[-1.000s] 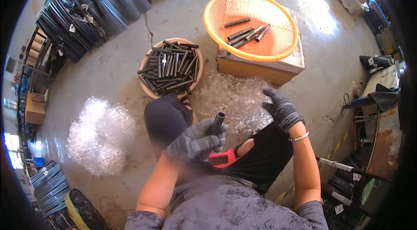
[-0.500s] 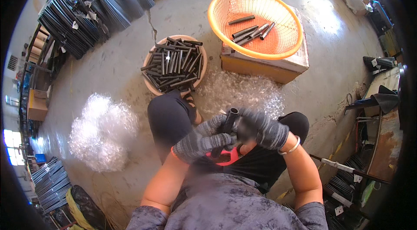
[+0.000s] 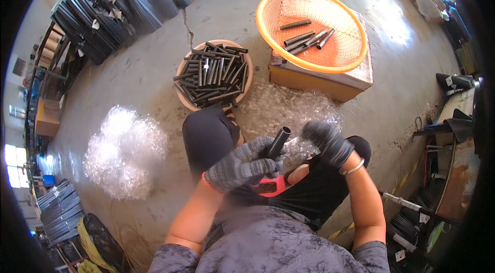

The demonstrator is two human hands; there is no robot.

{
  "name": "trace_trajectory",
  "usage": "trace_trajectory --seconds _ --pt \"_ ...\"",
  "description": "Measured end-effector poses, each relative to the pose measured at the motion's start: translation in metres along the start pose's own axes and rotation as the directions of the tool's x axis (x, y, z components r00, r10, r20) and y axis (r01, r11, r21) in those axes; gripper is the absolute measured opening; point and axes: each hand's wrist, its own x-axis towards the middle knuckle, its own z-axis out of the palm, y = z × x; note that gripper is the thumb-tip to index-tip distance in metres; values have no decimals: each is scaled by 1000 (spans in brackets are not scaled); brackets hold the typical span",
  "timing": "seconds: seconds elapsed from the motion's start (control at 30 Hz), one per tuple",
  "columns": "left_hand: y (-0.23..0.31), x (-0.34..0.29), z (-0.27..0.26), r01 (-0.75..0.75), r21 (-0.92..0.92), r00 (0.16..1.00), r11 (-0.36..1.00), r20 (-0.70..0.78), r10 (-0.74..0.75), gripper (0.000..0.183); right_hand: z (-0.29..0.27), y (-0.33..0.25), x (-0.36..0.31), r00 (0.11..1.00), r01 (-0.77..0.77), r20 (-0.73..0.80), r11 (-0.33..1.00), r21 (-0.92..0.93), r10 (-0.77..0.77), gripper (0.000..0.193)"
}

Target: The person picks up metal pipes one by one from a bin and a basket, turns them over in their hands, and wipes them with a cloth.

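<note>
My left hand (image 3: pixel 242 165), in a grey striped knit glove, is wrapped round a short black tube (image 3: pixel 280 142). The tube tilts up, its open end toward the far side. My right hand (image 3: pixel 327 141), gloved alike and a little blurred, is closed just right of the tube. A shiny strip of clear plastic film (image 3: pixel 296 145) stretches from beside the tube to the right hand's fingers; its exact hold is smeared by motion. Below the hands, a pink-red object with a dark middle (image 3: pixel 275 186) lies at my lap, partly covered.
A round pinkish tub (image 3: pixel 249 79) full of black tubes stands ahead. Right of it, an orange basket (image 3: pixel 262 25) with several tubes sits on a cardboard box (image 3: pixel 309 81). Clear film scraps (image 3: pixel 289 102) litter the floor; a big heap (image 3: pixel 124 154) lies left. Rod bundles (image 3: pixel 98 20) stand far left.
My right hand has moved right and slightly up, away from the tube, and clear film now shows between them. The left hand still grips the tube, which has tilted more to the right.
</note>
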Motion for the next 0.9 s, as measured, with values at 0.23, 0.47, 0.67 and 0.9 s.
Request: trace_trajectory --seconds 0.23,0.47,0.67,0.9 --pt "-17 3 -10 23 -93 999 995 -45 -27 37 2 -28 12 910 -396 -1 871 293 414 43" --pt "-4 -8 -12 -37 -124 999 992 -1 38 39 -32 58 -16 905 -408 -344 742 -532 251 10" --pt "-19 3 -7 -8 -2 999 1000 -52 8 38 7 -63 18 993 -87 -80 996 -22 85 40" --pt "-7 -15 -19 -62 -107 998 992 -21 60 38 -59 42 -1 836 -494 -355 293 -818 419 21"
